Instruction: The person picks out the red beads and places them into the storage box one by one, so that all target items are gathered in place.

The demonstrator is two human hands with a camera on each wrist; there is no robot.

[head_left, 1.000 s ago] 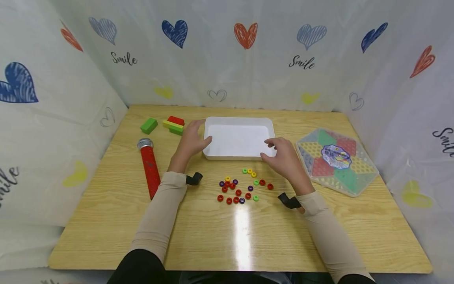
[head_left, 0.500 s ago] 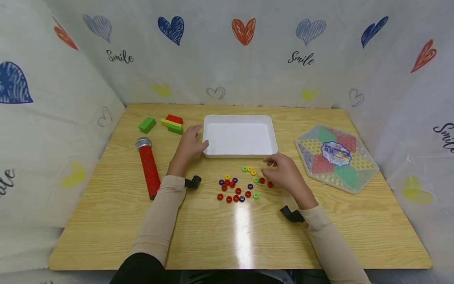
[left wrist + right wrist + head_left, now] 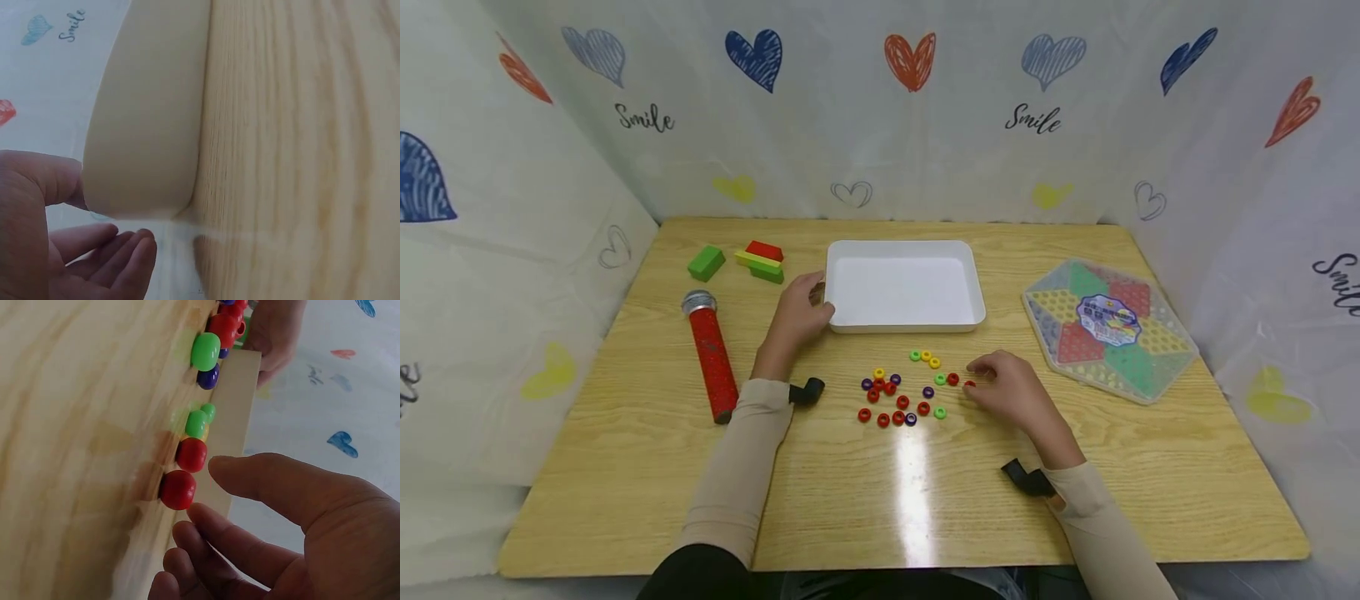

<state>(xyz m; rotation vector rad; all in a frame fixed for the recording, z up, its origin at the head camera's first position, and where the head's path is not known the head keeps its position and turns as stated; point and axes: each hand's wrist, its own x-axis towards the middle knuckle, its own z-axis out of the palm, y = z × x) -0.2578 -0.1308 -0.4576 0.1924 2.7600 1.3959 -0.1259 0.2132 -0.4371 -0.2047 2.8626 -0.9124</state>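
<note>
At the left side of a white rectangular tray (image 3: 902,327) is my left hand (image 3: 793,321). In the left wrist view its thumb (image 3: 59,178) touches the tray's corner, while the loosely bent fingers stay just off the wall. My right hand (image 3: 1013,390) is low over the table at the right end of a scatter of round beads in red, green, yellow and purple. Its thumb and index finger are spread around the outermost red bead (image 3: 178,489), which lies on the table; firm contact cannot be made out. Another red bead (image 3: 192,455) sits beside it.
A red microphone (image 3: 712,358) with a silver head lies left of the left forearm. Behind it are a green block (image 3: 706,263) and a small pile of red, yellow and green blocks (image 3: 763,260). A clear hexagonal game box (image 3: 1108,333) lies on the right.
My right hand has come away from the tray's right side, moving nearer to me and down to the rightmost red bead. The left hand has stayed by the tray's left side, shifting slightly nearer.
</note>
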